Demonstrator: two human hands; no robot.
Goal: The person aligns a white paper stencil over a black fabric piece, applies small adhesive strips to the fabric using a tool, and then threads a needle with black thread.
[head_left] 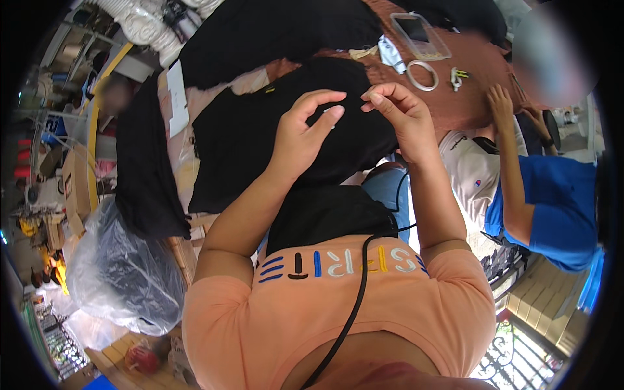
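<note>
Both hands are raised over a black cloth garment (240, 140) spread on the work table. My left hand (298, 133) is open, its index finger and thumb apart, with nothing visible gripped between them. A small pale speck shows just below its thumb tip. Facing it across a short gap, my right hand (404, 116) has thumb and index finger brought together in a pinch. Whatever is in that pinch, if anything, is too small to make out. A little yellow mark (270, 90) shows on the black cloth beyond my left hand.
Beyond my right hand lie a roll of white tape (422, 76), a clear plastic box (426, 42) and small yellow-and-white clips or snips (458, 79) on brown cloth (468, 107). A co-worker in a blue shirt (562, 208) touches that cloth. A clear plastic bag (120, 273) stands at left.
</note>
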